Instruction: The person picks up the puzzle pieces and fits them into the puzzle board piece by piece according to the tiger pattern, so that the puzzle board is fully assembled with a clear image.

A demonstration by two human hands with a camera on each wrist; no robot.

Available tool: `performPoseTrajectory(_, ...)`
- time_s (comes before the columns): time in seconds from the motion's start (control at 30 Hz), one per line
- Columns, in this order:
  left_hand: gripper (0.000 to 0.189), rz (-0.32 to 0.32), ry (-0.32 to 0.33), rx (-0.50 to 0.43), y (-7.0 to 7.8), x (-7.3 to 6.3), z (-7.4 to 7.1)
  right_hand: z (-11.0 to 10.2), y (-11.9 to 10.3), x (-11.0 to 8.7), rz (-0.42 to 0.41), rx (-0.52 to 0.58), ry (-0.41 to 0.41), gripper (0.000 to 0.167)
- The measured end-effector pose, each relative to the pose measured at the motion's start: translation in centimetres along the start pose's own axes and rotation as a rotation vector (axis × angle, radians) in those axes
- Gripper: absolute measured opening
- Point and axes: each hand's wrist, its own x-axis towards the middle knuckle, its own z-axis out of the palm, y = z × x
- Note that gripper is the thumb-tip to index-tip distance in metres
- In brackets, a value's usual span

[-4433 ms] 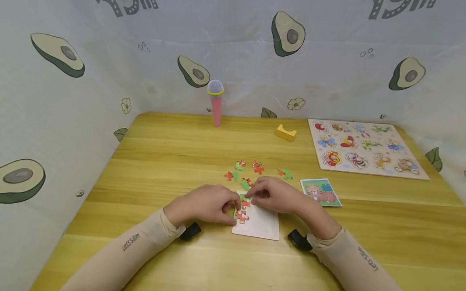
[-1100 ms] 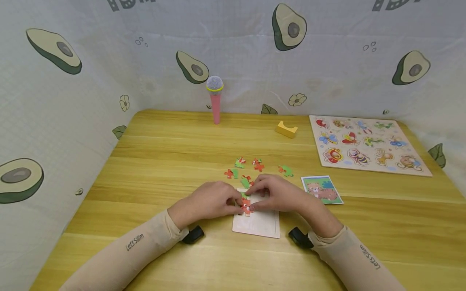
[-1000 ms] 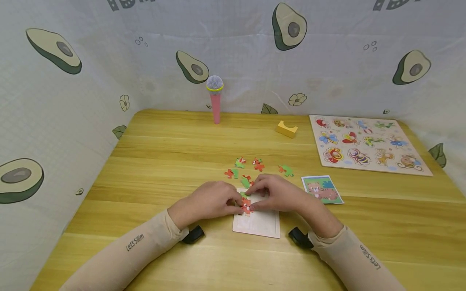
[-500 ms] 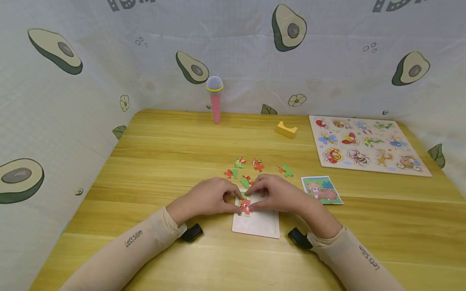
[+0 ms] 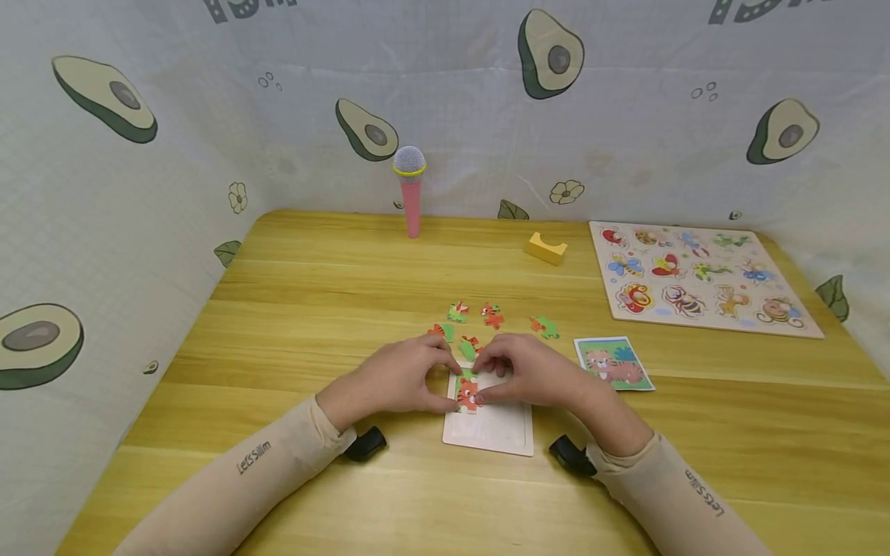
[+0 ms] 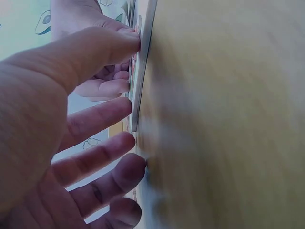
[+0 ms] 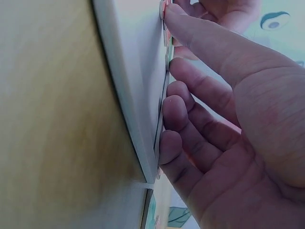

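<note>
A pale puzzle board (image 5: 490, 434) lies in front of me in the head view. Joined jigsaw pieces (image 5: 467, 394), showing an orange tiger face with green above, sit at its upper left. My left hand (image 5: 392, 382) reaches along the board's left side, index fingertip near the top corner and thumb at the pieces' lower left. From the other side my right hand (image 5: 531, 371) touches the tiger-face piece with its thumb, its index at the green top part. In the right wrist view that thumb (image 7: 200, 36) rests at a red piece, and the other fingertips lie along the board.
Several loose jigsaw pieces (image 5: 492, 315) lie beyond the board. A tiger picture card (image 5: 615, 364) is right of my right hand. Farther back are a yellow arched block (image 5: 545, 249), a pink toy microphone (image 5: 412, 205) and a large insect puzzle board (image 5: 702, 282).
The tiger-face piece has moved up from lower on the board and now meets the upper piece. My left fingers have drawn back left and spread wider; the right hand has barely moved.
</note>
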Motion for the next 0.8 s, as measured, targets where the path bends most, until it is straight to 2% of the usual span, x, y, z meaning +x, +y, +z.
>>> performPoseTrajectory(0.23, 0.051, 0.013, -0.025, 0.021, -0.07, 0.0, -0.21, -0.02, -0.01, 0.03, 0.014, -0.005, -0.008, 0.028)
performPoseTrajectory(0.37, 0.062, -0.001, -0.065, 0.024, 0.01, -0.09, -0.48, -0.1, 0.1, 0.01, -0.001, -0.008, -0.006, 0.028)
performPoseTrajectory(0.6, 0.085, 0.032, -0.114, 0.068, 0.15, -0.31, -0.7, -0.28, 0.15, -0.05, -0.016, 0.003, -0.001, 0.032)
performPoseTrajectory(0.8, 0.091, 0.038, -0.135, 0.096, 0.31, -0.5, -0.7, -0.38, 0.04, -0.06, -0.011, -0.006, -0.016, 0.034)
